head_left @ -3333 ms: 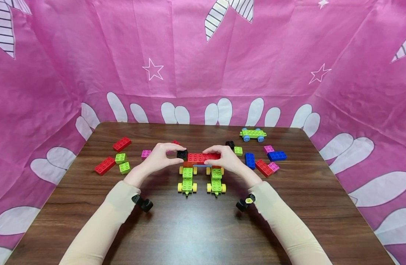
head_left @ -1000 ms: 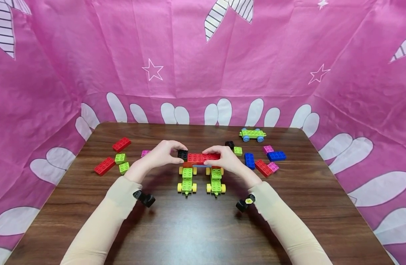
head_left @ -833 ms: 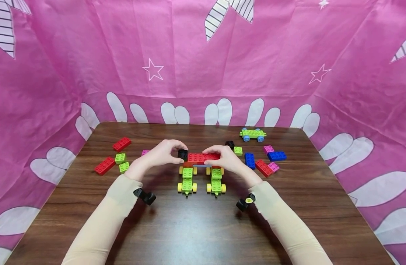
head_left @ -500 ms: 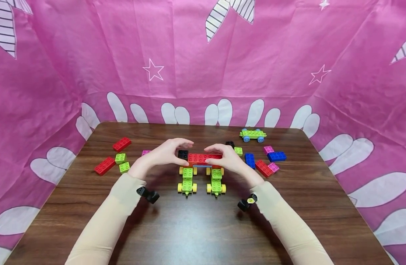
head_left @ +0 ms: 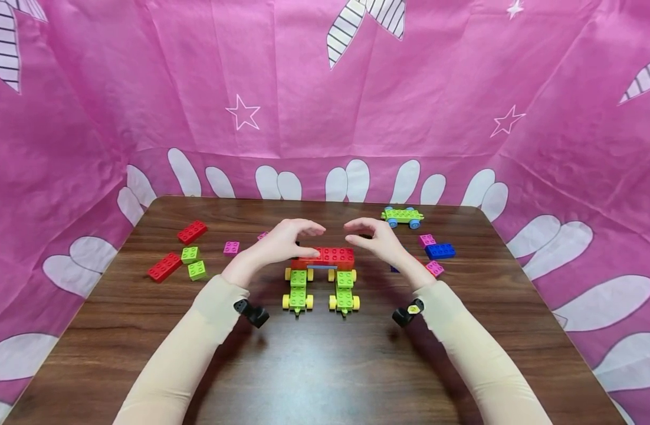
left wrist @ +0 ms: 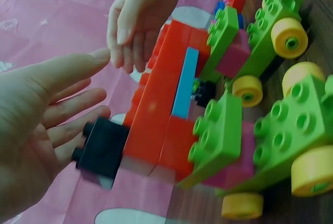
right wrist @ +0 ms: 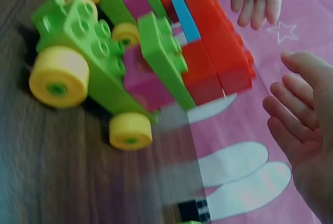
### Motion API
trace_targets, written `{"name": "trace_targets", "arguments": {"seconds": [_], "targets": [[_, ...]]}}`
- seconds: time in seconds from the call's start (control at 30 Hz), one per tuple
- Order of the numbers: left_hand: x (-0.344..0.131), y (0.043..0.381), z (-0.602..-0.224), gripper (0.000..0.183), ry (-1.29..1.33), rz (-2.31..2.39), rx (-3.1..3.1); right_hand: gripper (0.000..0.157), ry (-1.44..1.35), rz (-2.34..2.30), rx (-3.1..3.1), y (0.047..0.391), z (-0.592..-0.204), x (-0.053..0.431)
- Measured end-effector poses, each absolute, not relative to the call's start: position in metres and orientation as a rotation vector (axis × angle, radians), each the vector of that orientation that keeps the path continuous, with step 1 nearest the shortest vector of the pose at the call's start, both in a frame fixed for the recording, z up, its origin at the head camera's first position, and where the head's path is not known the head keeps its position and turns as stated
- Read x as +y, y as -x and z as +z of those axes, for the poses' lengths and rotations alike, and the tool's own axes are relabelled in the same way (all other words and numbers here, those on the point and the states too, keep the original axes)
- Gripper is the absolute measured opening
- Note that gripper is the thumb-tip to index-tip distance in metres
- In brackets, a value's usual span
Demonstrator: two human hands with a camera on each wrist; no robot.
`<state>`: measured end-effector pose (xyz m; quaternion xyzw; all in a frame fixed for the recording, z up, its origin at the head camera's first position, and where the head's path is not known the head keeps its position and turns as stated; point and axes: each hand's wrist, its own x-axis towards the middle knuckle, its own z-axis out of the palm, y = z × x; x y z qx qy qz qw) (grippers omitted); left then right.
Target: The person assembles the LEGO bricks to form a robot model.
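A toy-brick build stands mid-table: two lime-green wheeled bases (head_left: pixel 298 300) with yellow wheels (right wrist: pixel 60 77), bridged by red bricks (head_left: pixel 335 255) over a blue brick (left wrist: pixel 185 83). Pink bricks (left wrist: pixel 234 52) sit between green layers. A black brick (left wrist: pixel 105 145) sits at the red row's left end, mostly behind my left hand (head_left: pixel 282 242) in the head view. That hand hovers around this end, fingers loosely spread, the thumb overlapping the red studs. Off the right end, my right hand (head_left: pixel 382 241) holds nothing, its fingers apart from the red bricks in the right wrist view.
Red bricks (head_left: pixel 164 267), green bricks (head_left: pixel 196 270) and a pink brick (head_left: pixel 231 248) lie at the left. On the right are a blue brick (head_left: pixel 440 251), pink bricks (head_left: pixel 427 240) and a green wheeled base (head_left: pixel 403 216) with blue wheels. A pink patterned cloth (head_left: pixel 304 88) hangs behind the table.
My left hand has let go of the black brick and shifted right over the red row. My right hand has released the red bricks and moved right, away from them.
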<state>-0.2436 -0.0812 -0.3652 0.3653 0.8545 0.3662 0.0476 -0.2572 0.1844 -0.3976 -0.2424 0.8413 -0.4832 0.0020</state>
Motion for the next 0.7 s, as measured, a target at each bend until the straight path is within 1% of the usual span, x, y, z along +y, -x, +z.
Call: {"name": "trace_targets", "arguments": {"seconds": [0.23, 0.33, 0.5, 0.7], "targets": [[-0.06, 0.243, -0.371, 0.047, -1.063, 1.094, 2.624, 0.031, 0.684, -1.454, 2.754, 0.271, -0.396, 0.203], [-0.054, 0.243, -0.373, 0.047, -1.026, 1.08, 2.615, 0.034, 0.671, -1.409, 2.793, 0.278, -0.398, 0.21], [-0.046, 0.242, -0.374, 0.045, -1.039, 1.044, 2.622, 0.037, 0.651, -1.356, 2.823, 0.291, -0.406, 0.221], [-0.042, 0.24, -0.375, 0.043, -1.027, 0.997, 2.637, 0.034, 0.628, -1.31, 2.823, 0.303, -0.415, 0.228]]}}
